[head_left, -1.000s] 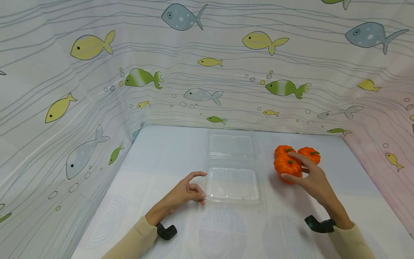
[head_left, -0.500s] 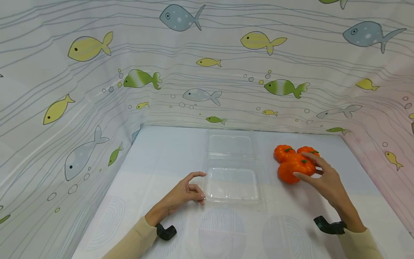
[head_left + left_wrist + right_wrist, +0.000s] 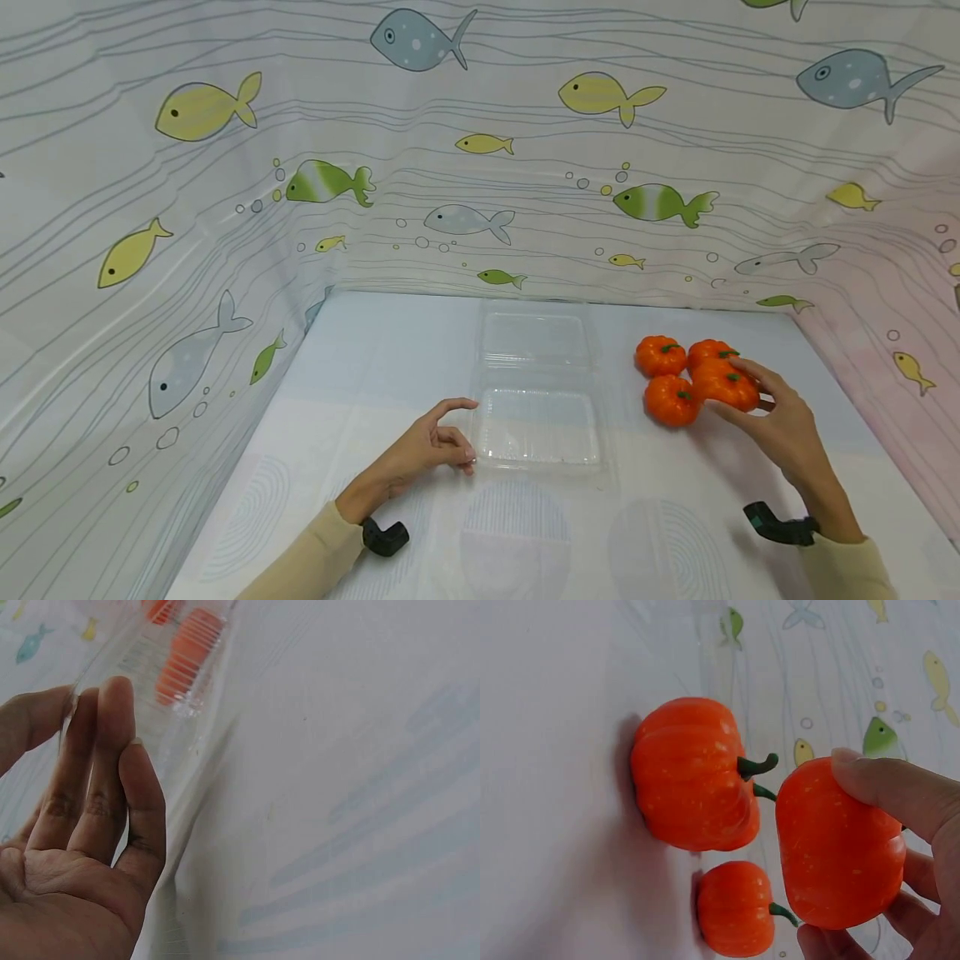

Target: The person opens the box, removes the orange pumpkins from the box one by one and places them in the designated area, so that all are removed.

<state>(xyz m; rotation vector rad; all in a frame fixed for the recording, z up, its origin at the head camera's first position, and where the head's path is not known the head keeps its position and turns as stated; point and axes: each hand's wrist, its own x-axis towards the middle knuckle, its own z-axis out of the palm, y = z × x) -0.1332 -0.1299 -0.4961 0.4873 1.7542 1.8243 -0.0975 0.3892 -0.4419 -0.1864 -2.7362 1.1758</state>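
Note:
My right hand (image 3: pixel 787 425) grips an orange toy pumpkin (image 3: pixel 722 383) with a green stem, thumb on the near side and fingers behind. In the right wrist view the thumb presses on this pumpkin (image 3: pixel 840 847). Three more such pumpkins stand close by: one at the front left (image 3: pixel 670 402), one at the back left (image 3: pixel 658 356) and one at the back right (image 3: pixel 708 352), which the held one partly covers. My left hand (image 3: pixel 431 442) holds the left edge of an opened clear plastic box (image 3: pixel 540 427). In the left wrist view the box's rim passes between its fingers (image 3: pixel 116 712).
The hinged lid (image 3: pixel 536 337) of the box lies flat behind its base. Under everything is a white patterned table cloth (image 3: pixel 517 542). A fish-printed curtain (image 3: pixel 420 133) closes the back and both sides.
My right hand has carried the held pumpkin to the right, from over the front left pumpkin to in front of the back right one. The left hand has stayed at the box.

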